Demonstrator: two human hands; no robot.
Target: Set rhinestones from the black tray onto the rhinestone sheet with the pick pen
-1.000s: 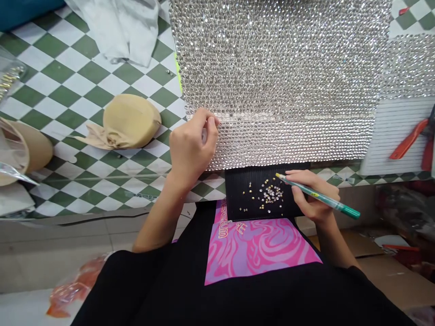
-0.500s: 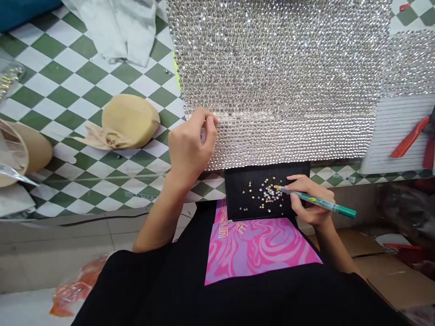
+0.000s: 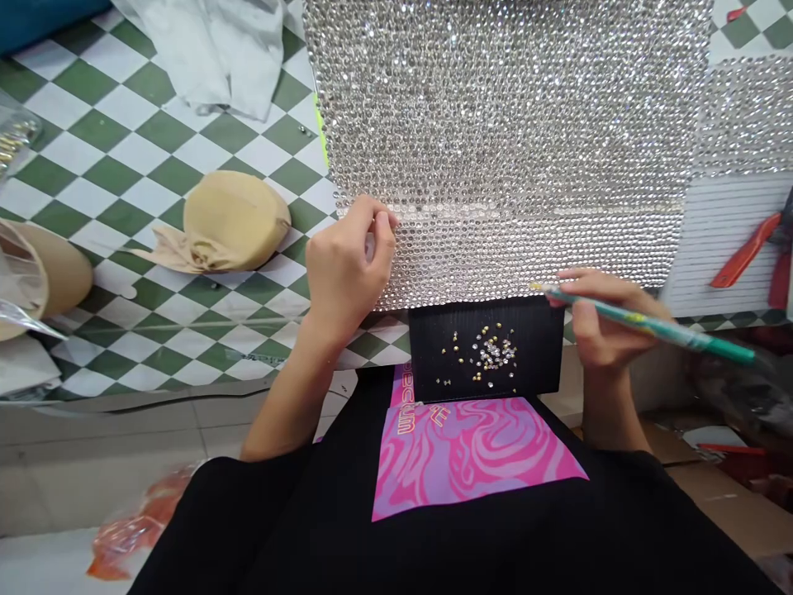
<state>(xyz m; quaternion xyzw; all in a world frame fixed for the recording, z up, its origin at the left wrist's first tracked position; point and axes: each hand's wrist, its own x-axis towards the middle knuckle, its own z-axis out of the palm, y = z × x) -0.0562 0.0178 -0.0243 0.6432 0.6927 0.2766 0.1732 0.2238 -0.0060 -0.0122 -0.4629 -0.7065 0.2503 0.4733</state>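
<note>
A wide sheet of glittering rhinestones [image 3: 508,149] covers the table in front of me. My left hand [image 3: 350,260] rests curled on its lower left edge, fingers closed; whether anything is inside them is hidden. My right hand [image 3: 610,322] pinches a green pen [image 3: 657,328] with a yellow tip, slightly blurred. That tip is over the front edge of the sheet, and I cannot tell if it touches. Below the edge a black tray or cloth [image 3: 427,364] holds loose clear and gold rhinestones [image 3: 494,354].
On the checkered tabletop [image 3: 149,136] at left lie a beige tied bundle [image 3: 235,219], a white cloth [image 3: 229,58] and a beige round container [image 3: 74,273]. Red-handled pliers [image 3: 747,252] lie at right on a striped white sheet [image 3: 706,240]. An orange plastic bag [image 3: 130,537] sits below the table.
My right hand has moved up and right with the pen, from the loose rhinestones to the front edge of the rhinestone sheet. My left hand has stayed in place.
</note>
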